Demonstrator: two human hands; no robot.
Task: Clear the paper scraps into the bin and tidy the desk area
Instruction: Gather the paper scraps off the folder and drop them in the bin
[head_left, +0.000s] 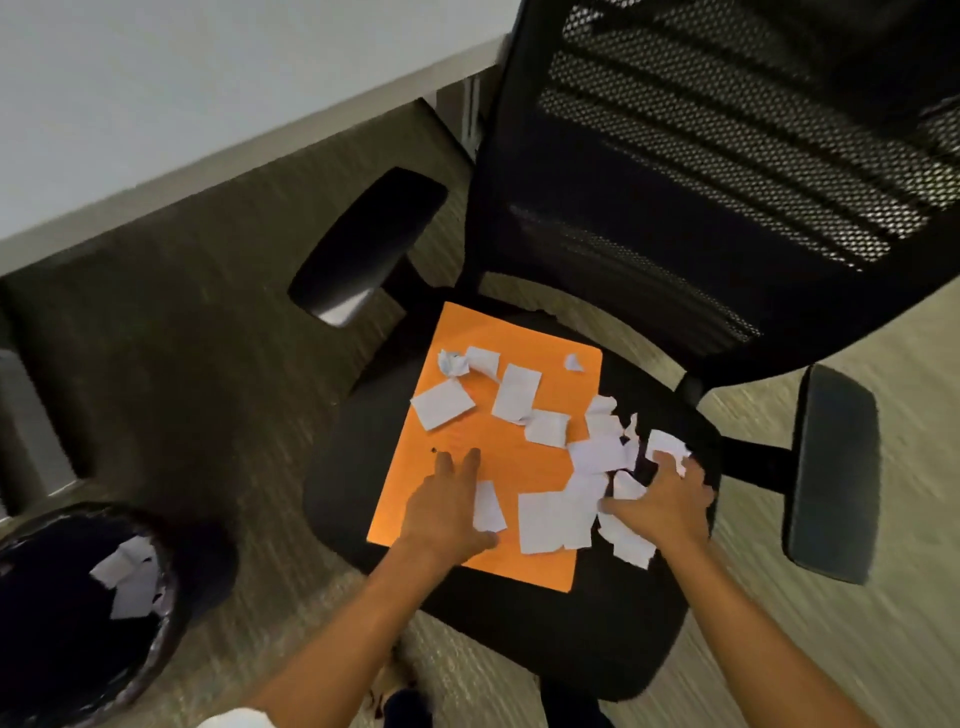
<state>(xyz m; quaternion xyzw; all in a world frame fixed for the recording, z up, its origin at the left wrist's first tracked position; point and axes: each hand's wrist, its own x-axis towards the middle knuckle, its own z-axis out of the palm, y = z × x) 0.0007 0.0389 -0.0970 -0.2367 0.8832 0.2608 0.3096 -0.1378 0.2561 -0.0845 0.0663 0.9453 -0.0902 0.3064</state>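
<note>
Head camera, looking down: a person bends over a black office chair (519, 623) at the centre of the frame, where torn white paper scraps (545, 431) lie scattered across an orange sheet (498, 467) resting flat on the seat. The left hand (447, 509), fingers spread and flat, presses on the lower left part of the sheet and grips nothing, with one scrap just beside it. The right hand (665, 499), at the sheet's lower right edge, curls over a heap of scraps, fingers half closed; whether it has actually lifted any cannot be told.

The job appears to be at the gathering stage. The bin (78, 613), round and lined with a dark bag, stands on the carpet (208, 364) at lower left and already contains a few white pieces. Most scraps remain on the chair. The next move likely calls for bunching the loose pieces together, or lifting the sheet as a tray, and carrying them left to the bin without spilling.

The scraps are thin, ragged-edged, some crumpled; the chair back (727, 182) is open black mesh; a pale desk (156, 78) fills the upper left.
</note>
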